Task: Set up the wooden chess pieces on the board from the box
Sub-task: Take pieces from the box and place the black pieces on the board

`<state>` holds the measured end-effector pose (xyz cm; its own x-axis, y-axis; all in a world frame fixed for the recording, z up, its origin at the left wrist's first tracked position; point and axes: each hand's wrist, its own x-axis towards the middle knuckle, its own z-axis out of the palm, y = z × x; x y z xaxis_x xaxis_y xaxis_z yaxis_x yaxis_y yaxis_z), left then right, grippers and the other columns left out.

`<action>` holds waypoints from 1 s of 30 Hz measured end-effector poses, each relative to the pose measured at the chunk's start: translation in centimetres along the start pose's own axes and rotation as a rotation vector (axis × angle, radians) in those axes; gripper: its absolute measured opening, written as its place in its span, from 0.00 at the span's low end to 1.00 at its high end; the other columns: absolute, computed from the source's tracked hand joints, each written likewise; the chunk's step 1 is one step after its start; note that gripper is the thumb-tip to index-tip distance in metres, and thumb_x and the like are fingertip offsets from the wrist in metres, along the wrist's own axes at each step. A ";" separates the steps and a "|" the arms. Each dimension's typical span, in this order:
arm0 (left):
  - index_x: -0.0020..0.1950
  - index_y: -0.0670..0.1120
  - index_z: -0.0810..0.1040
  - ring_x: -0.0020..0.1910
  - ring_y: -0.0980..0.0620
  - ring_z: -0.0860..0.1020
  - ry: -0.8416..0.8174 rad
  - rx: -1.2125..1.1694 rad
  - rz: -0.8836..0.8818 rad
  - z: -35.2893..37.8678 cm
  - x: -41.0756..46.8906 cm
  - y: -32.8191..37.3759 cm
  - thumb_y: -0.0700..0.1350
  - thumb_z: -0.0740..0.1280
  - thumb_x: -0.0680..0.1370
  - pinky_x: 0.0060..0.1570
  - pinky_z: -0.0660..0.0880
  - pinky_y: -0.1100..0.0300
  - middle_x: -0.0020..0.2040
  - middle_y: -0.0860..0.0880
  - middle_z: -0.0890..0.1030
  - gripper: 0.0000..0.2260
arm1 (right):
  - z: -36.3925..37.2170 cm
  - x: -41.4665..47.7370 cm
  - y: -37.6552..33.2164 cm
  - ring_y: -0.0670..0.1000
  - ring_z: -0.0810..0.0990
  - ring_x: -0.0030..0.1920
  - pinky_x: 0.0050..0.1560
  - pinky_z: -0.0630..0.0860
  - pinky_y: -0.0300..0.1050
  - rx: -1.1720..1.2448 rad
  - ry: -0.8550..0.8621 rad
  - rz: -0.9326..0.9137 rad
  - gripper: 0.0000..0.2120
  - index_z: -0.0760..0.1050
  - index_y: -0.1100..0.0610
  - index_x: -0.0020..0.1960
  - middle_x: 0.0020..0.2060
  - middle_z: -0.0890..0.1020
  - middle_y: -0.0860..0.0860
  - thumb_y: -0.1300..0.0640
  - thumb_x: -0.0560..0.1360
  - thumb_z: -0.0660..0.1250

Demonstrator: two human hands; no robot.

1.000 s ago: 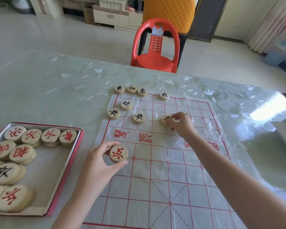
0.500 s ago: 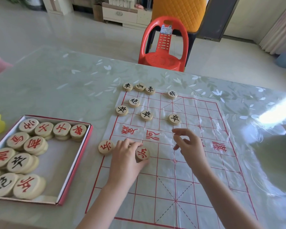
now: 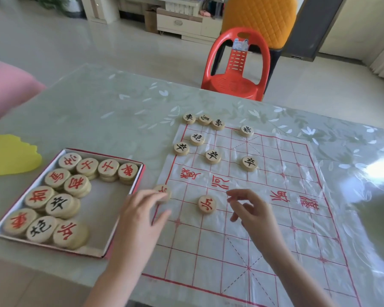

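A clear plastic board (image 3: 275, 218) with a red grid lies on the table. Several round wooden pieces with black characters stand on its far rows, among them a black soldier (image 3: 249, 163). Nearer me, a red soldier (image 3: 206, 204) lies flat on the grid. A second red piece (image 3: 163, 191) sits at the board's left edge, half hidden under the fingertips of my left hand (image 3: 142, 218), which holds nothing. My right hand (image 3: 251, 213) hovers just right of the red soldier, fingers loosely apart and empty. The box (image 3: 120, 218) at left holds several stacked pieces.
A red plastic chair (image 3: 237, 69) stands beyond the table's far edge, with an orange chair behind it. A yellow object (image 3: 9, 154) lies left of the box and something pink (image 3: 7, 89) is at the far left. The table's near edge runs below the box.
My left hand set the red soldier on the grid and let go, then drew back left toward the box. My right hand left the black soldier and came back toward me.
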<state>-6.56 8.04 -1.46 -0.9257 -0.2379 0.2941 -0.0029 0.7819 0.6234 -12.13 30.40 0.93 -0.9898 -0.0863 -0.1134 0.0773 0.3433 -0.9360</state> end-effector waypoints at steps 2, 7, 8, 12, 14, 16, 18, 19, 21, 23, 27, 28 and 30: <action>0.52 0.47 0.81 0.50 0.49 0.75 0.041 0.107 -0.064 -3.7 -1.3 -3.0 0.38 0.75 0.67 0.53 0.66 0.62 0.49 0.51 0.79 0.15 | 1.4 -0.8 -0.5 0.45 0.78 0.31 0.27 0.67 0.30 -0.020 -0.079 -0.010 0.08 0.77 0.52 0.49 0.44 0.81 0.47 0.63 0.76 0.63; 0.51 0.48 0.81 0.50 0.43 0.77 -0.071 0.330 -0.226 -9.5 -4.6 -9.5 0.39 0.77 0.64 0.52 0.70 0.51 0.51 0.49 0.80 0.17 | 4.8 -2.4 -1.7 0.47 0.79 0.32 0.28 0.69 0.30 -0.010 -0.198 -0.030 0.09 0.77 0.52 0.48 0.42 0.82 0.50 0.65 0.76 0.63; 0.52 0.48 0.81 0.51 0.44 0.76 -0.086 0.342 -0.230 -9.8 -4.8 -10.0 0.41 0.77 0.65 0.53 0.70 0.51 0.52 0.50 0.80 0.17 | 5.3 -2.6 -1.9 0.47 0.79 0.33 0.28 0.69 0.30 -0.011 -0.215 -0.029 0.09 0.77 0.52 0.49 0.42 0.82 0.50 0.64 0.76 0.63; 0.57 0.44 0.79 0.51 0.39 0.74 -0.124 0.416 -0.283 -9.9 -3.9 -10.0 0.45 0.78 0.64 0.51 0.70 0.47 0.53 0.44 0.81 0.23 | 6.9 -3.4 -2.7 0.46 0.79 0.33 0.27 0.69 0.30 -0.019 -0.246 -0.026 0.09 0.77 0.52 0.50 0.42 0.82 0.50 0.63 0.76 0.62; 0.58 0.45 0.79 0.51 0.39 0.73 -0.156 0.464 -0.322 -10.0 -3.0 -9.2 0.48 0.77 0.65 0.52 0.68 0.49 0.53 0.44 0.82 0.23 | 7.4 -3.7 -3.0 0.45 0.79 0.33 0.28 0.70 0.30 -0.037 -0.258 -0.028 0.09 0.76 0.51 0.50 0.42 0.82 0.50 0.63 0.77 0.62; 0.57 0.48 0.79 0.51 0.42 0.72 -0.165 0.455 -0.344 -10.3 -2.4 -8.6 0.49 0.76 0.65 0.51 0.67 0.52 0.53 0.47 0.82 0.21 | 7.8 -3.9 -3.2 0.46 0.79 0.34 0.28 0.69 0.30 -0.050 -0.263 -0.026 0.08 0.76 0.51 0.49 0.43 0.82 0.50 0.63 0.77 0.62; 0.53 0.50 0.80 0.48 0.45 0.74 -0.073 0.340 -0.339 -10.8 -2.3 -8.0 0.47 0.76 0.64 0.47 0.69 0.53 0.50 0.49 0.82 0.19 | 8.3 -4.2 -3.6 0.46 0.79 0.35 0.28 0.69 0.30 -0.063 -0.265 -0.028 0.08 0.76 0.51 0.49 0.42 0.82 0.50 0.62 0.77 0.62; 0.52 0.51 0.80 0.47 0.48 0.75 0.002 0.236 -0.348 -11.3 -2.4 -7.6 0.46 0.76 0.64 0.44 0.70 0.56 0.48 0.50 0.81 0.17 | 8.7 -4.3 -4.0 0.46 0.80 0.35 0.28 0.70 0.30 -0.073 -0.270 -0.036 0.09 0.76 0.50 0.49 0.42 0.82 0.49 0.62 0.77 0.62; 0.49 0.53 0.79 0.44 0.55 0.78 0.135 -0.015 -0.374 -12.0 -2.5 -7.2 0.44 0.76 0.65 0.41 0.71 0.65 0.46 0.54 0.80 0.15 | 9.9 -4.4 -4.9 0.45 0.80 0.36 0.30 0.70 0.30 -0.103 -0.299 -0.064 0.09 0.75 0.48 0.49 0.42 0.82 0.47 0.61 0.77 0.61; 0.47 0.58 0.77 0.42 0.63 0.78 0.209 -0.138 -0.382 -12.6 -2.7 -7.2 0.42 0.75 0.66 0.37 0.71 0.75 0.45 0.56 0.80 0.16 | 11.7 -4.5 -5.9 0.43 0.79 0.38 0.34 0.72 0.31 -0.141 -0.361 -0.109 0.08 0.75 0.46 0.49 0.42 0.82 0.45 0.59 0.77 0.62; 0.49 0.58 0.77 0.47 0.56 0.80 0.242 -0.230 -0.438 -13.4 -3.4 -8.3 0.41 0.76 0.66 0.40 0.74 0.70 0.49 0.53 0.81 0.18 | 16.3 -4.3 -7.6 0.41 0.75 0.43 0.43 0.72 0.33 -0.262 -0.493 -0.268 0.08 0.78 0.51 0.53 0.44 0.80 0.40 0.58 0.76 0.63; 0.50 0.57 0.77 0.48 0.55 0.80 0.238 -0.241 -0.455 -13.5 -3.5 -8.6 0.41 0.76 0.66 0.39 0.74 0.71 0.50 0.52 0.81 0.18 | 17.5 -4.1 -7.9 0.44 0.76 0.45 0.46 0.73 0.36 -0.304 -0.516 -0.304 0.10 0.78 0.52 0.55 0.46 0.81 0.43 0.59 0.76 0.62; 0.51 0.57 0.78 0.49 0.55 0.80 0.232 -0.281 -0.469 -13.7 -3.6 -8.9 0.41 0.75 0.66 0.39 0.73 0.72 0.51 0.52 0.81 0.18 | 19.9 -3.3 -7.9 0.49 0.75 0.53 0.56 0.73 0.45 -0.443 -0.571 -0.362 0.14 0.76 0.55 0.60 0.54 0.80 0.49 0.60 0.75 0.62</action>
<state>2.00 -5.95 1.85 -0.7427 -0.6658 0.0716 -0.2624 0.3878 0.8836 -7.09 9.33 2.08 -0.7210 -0.6866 -0.0934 -0.4094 0.5309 -0.7420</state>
